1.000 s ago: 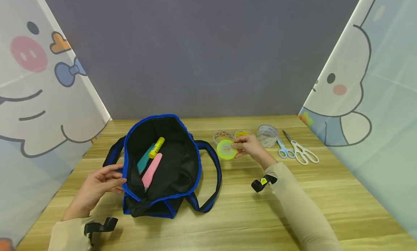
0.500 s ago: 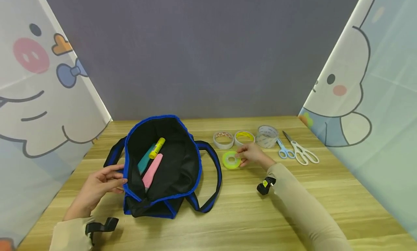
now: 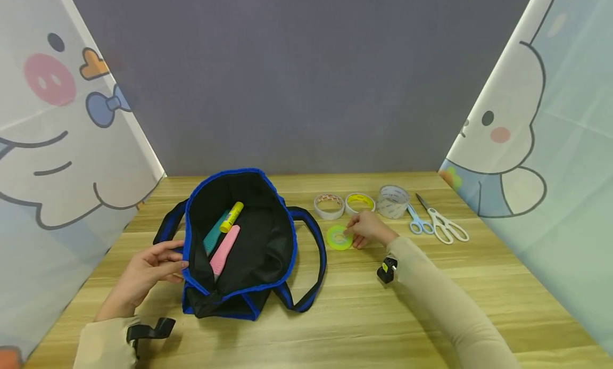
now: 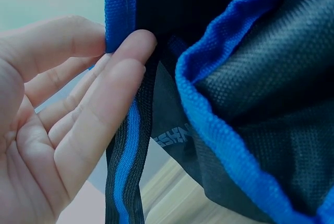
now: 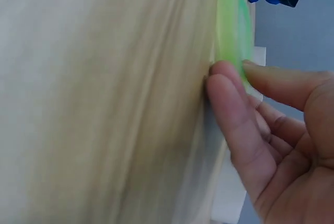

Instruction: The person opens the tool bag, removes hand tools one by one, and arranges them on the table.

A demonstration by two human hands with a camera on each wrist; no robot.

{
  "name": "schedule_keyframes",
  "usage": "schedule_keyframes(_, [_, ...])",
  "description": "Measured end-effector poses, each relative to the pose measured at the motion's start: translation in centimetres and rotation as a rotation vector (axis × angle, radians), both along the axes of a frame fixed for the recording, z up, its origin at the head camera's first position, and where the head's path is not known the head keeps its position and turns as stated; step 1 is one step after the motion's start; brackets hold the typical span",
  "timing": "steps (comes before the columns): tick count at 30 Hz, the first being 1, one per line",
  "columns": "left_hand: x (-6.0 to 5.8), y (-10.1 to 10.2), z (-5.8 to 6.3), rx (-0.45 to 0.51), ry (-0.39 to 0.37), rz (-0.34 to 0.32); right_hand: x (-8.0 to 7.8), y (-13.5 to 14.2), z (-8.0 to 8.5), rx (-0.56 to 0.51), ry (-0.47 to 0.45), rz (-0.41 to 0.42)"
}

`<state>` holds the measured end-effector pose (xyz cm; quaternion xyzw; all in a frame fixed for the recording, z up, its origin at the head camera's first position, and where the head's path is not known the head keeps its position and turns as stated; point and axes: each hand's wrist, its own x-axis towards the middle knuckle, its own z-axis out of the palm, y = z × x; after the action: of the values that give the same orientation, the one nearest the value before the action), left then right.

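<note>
A black bag with blue trim (image 3: 268, 241) gapes on the left of the table. My left hand (image 3: 143, 276) holds its left rim, the blue edging (image 4: 121, 12) caught between the fingers. Inside the bag are a yellow glue stick (image 3: 231, 217), a pink-handled tool (image 3: 225, 250) and a teal-handled one (image 3: 214, 234), whose kinds I cannot tell. On the right, my right hand (image 3: 369, 229) pinches the edge of a lime-green roll of tape (image 3: 339, 238) between thumb and fingers. The roll lies flat at the tabletop; its right edge is hidden by the fingertips.
Behind the right hand stand a white tape roll (image 3: 329, 213), a roll with a yellow core (image 3: 360, 201) and a wide clear tape roll (image 3: 392, 202). Blue scissors (image 3: 420, 225) and white scissors (image 3: 446, 225) lie farther right. A bag strap (image 3: 320, 252) loops toward the green tape.
The green tape roll has come down from a raised, tilted position to flat on the table, slightly nearer and to the right, still pinched by my right hand. My left hand keeps its place.
</note>
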<state>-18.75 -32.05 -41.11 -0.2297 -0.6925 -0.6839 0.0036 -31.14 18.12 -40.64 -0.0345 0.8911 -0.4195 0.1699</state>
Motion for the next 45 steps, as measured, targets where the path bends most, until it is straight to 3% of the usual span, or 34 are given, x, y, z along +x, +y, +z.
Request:
schedule_keyframes(5, [0.0, 0.1, 0.2, -0.018, -0.024, 0.028, 0.0, -0.3, 0.5, 0.052, -0.003, 0.013])
schedule_keyframes(9, [0.0, 0.0, 0.0, -0.001, -0.011, 0.01, -0.3, -0.4, 1.2, 0.093, 0.029, 0.031])
schedule_keyframes(19, [0.2, 0.0, 0.3, -0.036, -0.018, 0.04, -0.4, -2.6, 5.0, -0.041, 0.079, 0.057])
schedule_keyframes(28, [0.0, 0.1, 0.3, -0.015, -0.012, 0.024, 0.3, -8.4, 6.9, -0.234, 0.061, 0.174])
schedule_keyframes(33, [0.1, 0.1, 0.4, -0.032, -0.023, 0.029, 0.9, -12.6, 7.2, -0.269, 0.049, 0.256])
schedule_keyframes(38, [0.0, 0.0, 0.5, -0.022, -0.011, 0.027, 1.0, -16.9, 6.9, -0.304, 0.025, 0.318])
schedule_keyframes(45, [0.0, 0.1, 0.5, -0.01, -0.013, 0.022, 1.3, -21.7, 4.9, -0.369, -0.064, 0.306])
